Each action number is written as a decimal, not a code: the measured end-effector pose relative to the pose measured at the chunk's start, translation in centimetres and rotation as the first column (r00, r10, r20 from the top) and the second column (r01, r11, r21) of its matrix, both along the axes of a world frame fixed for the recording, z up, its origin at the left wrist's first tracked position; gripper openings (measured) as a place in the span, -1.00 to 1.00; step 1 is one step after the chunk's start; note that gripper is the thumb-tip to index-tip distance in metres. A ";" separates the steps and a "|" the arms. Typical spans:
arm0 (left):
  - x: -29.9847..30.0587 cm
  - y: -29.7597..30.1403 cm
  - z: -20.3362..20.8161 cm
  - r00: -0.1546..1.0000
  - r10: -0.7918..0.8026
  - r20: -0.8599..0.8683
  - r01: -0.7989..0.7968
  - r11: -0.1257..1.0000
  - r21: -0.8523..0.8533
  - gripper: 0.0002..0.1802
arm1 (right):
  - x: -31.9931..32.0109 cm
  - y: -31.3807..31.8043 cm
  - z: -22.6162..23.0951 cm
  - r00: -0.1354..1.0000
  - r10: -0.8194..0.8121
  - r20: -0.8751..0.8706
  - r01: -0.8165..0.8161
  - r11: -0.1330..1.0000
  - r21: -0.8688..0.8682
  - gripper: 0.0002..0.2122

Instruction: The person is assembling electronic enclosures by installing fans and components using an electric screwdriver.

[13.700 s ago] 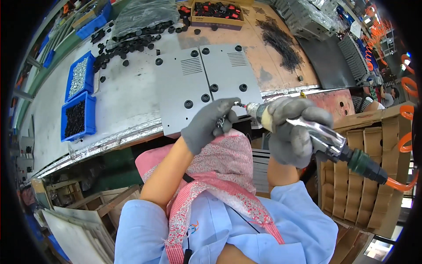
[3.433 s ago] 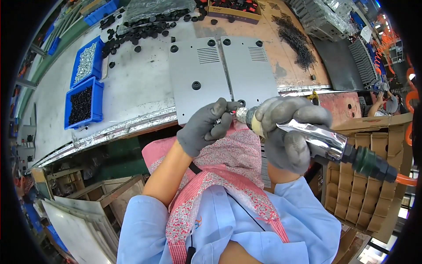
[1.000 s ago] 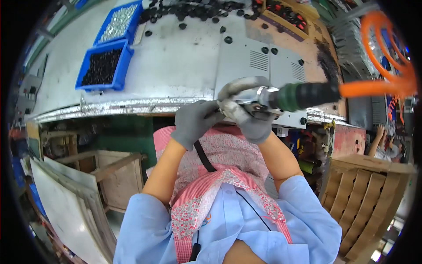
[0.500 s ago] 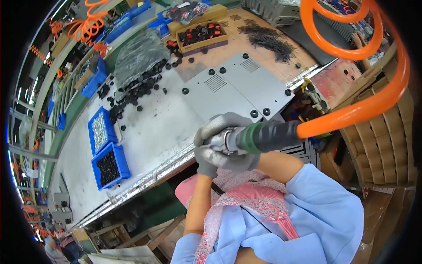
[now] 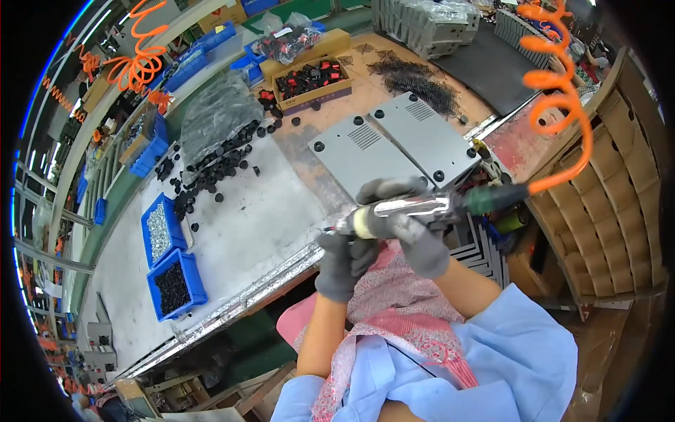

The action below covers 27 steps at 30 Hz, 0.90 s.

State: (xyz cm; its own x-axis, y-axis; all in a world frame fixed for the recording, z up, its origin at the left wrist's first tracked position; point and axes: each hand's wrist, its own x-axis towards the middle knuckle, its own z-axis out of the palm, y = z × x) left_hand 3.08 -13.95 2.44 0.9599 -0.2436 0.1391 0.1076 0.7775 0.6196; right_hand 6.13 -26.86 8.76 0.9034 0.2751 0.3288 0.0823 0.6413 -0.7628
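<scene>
The right hand [image 5: 415, 225] is closed around the screwdriver [image 5: 411, 209], a silver air tool with a green rear end and an orange coiled hose [image 5: 559, 105], held level just in front of the two grey panels [image 5: 394, 144] at the near edge of the desk [image 5: 239, 232]. The left hand [image 5: 341, 261] has its fingers curled at the tool's tip (if they pinch a screw, I cannot tell). Left of the panels lie loose black caps [image 5: 211, 169], and further left stand two blue bins [image 5: 169, 260].

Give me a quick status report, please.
Right hand gripping pneumatic screwdriver. Left hand at its tip. Grey panels on bench, untouched.
</scene>
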 end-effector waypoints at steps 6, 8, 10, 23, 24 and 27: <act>0.1 2.4 -0.7 0.836 0.115 -0.537 -0.140 0.990 -0.007 -0.29 | -3.2 -1.5 -3.4 0.951 0.088 -0.295 -0.227 0.848 -0.480 -0.66; -0.9 2.9 -0.9 0.766 0.259 -0.589 -0.230 0.965 0.125 -0.35 | -4.6 -3.3 -2.3 0.874 0.248 -0.419 -0.435 0.784 -0.443 -0.71; -1.3 3.6 -0.3 0.704 0.395 -0.590 -0.319 0.919 0.233 -0.40 | -4.9 -4.6 -0.5 0.954 0.093 0.285 0.137 0.711 -0.690 -0.72; -0.5 2.0 3.2 0.997 -0.054 -0.056 0.077 0.743 0.665 -0.28 | -5.3 -8.2 -5.5 0.979 0.192 -0.072 -0.175 0.599 -0.781 -0.29; 0.4 3.3 3.1 0.985 -0.084 -0.151 0.157 0.801 0.578 -0.31 | -5.5 -9.2 -5.1 0.958 0.164 -0.237 -0.287 0.579 -0.763 -0.27; 1.9 3.0 3.0 0.909 0.239 -0.342 -0.215 0.971 0.107 -0.47 | -6.5 -11.7 -7.7 0.955 -0.152 -0.256 -0.068 0.726 -0.684 -0.29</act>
